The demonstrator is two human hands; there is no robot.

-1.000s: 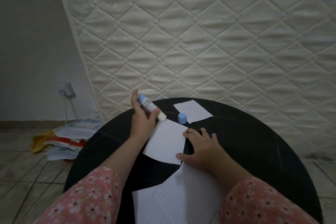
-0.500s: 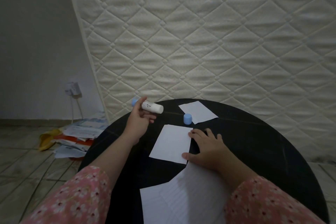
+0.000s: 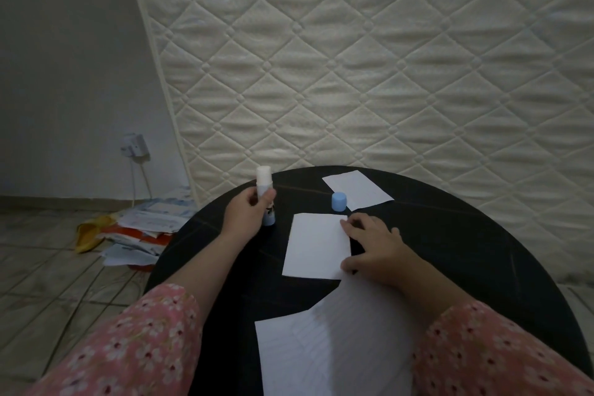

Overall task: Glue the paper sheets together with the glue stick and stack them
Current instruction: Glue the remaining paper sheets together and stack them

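A round dark tabletop (image 3: 450,235) fills the lower view, with a quilted mattress (image 3: 385,74) leaning upright behind it. Nearest the camera lies a loose pile of lined sheets (image 3: 337,347), overlapping at angles. Beyond it, at the middle of the tabletop, sits a small paper sheet (image 3: 316,246), long axis running away from the camera, tilted a little. Farther back and to the right lies a second small sheet (image 3: 356,190), well apart from the first, angled across.

The right hand (image 3: 374,246) lies flat and open, fingers spread, pinning the right edge of the middle sheet. The left hand (image 3: 246,215) is closed around the glue stick (image 3: 265,199), which stands upright, base on the tabletop, bare white tip at the top. It stands to the left of the middle sheet, apart from it. The blue cap (image 3: 339,201) stands between the two small sheets, just beside the far one.

The far sheet lies beyond and right of both hands; the right hand looks nearer, though it must let go of the middle sheet to fetch it.
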